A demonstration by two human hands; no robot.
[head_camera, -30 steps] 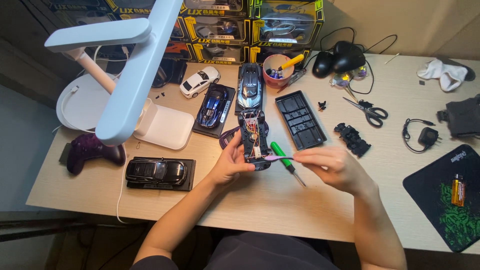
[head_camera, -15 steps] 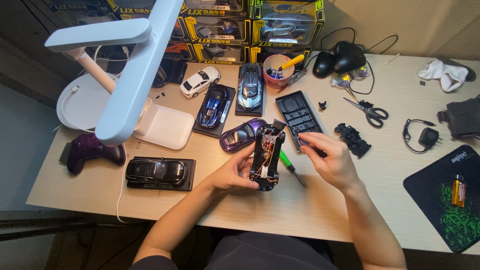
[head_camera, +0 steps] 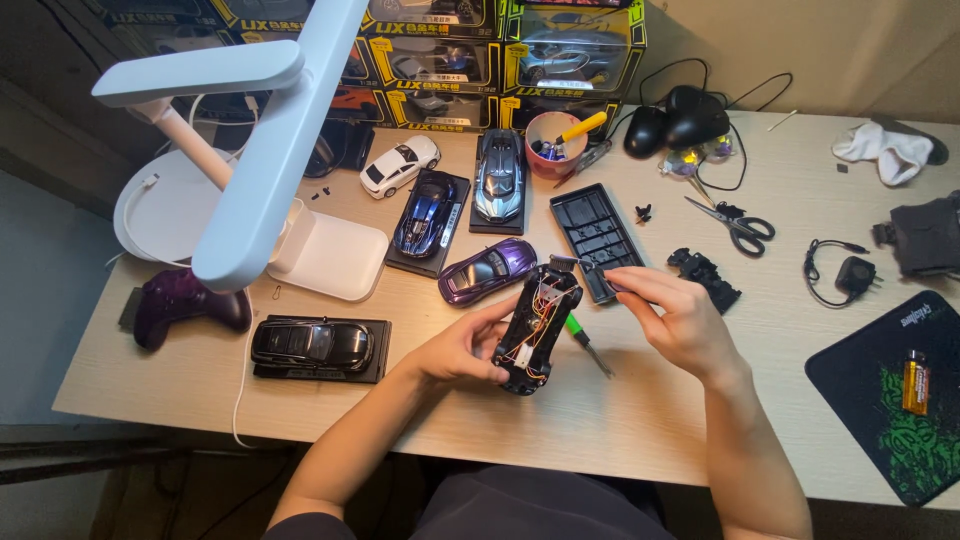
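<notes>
My left hand point(head_camera: 462, 350) grips a black model-car chassis point(head_camera: 537, 326), turned up so its orange and white wiring shows. My right hand point(head_camera: 673, 320) pinches at the chassis's far end, close to a black plastic tray point(head_camera: 597, 238); whether it holds a small part I cannot tell. A green-handled screwdriver point(head_camera: 586, 343) lies on the desk just under the chassis. The purple car body shell point(head_camera: 487, 270) rests to the left of the chassis.
A white desk lamp point(head_camera: 262, 150) reaches over the left side. Model cars: black point(head_camera: 312, 344), blue point(head_camera: 423, 214), grey-blue point(head_camera: 499, 175), white point(head_camera: 399, 165). A pink cup point(head_camera: 553, 144), scissors point(head_camera: 735, 220), a black part point(head_camera: 705, 277), a purple controller point(head_camera: 180, 303), a mouse mat point(head_camera: 893, 395) with a battery.
The chassis was turned wiring-side up and tilted. My right hand let go of the screwdriver, which now lies on the desk, and moved up to the chassis's far end.
</notes>
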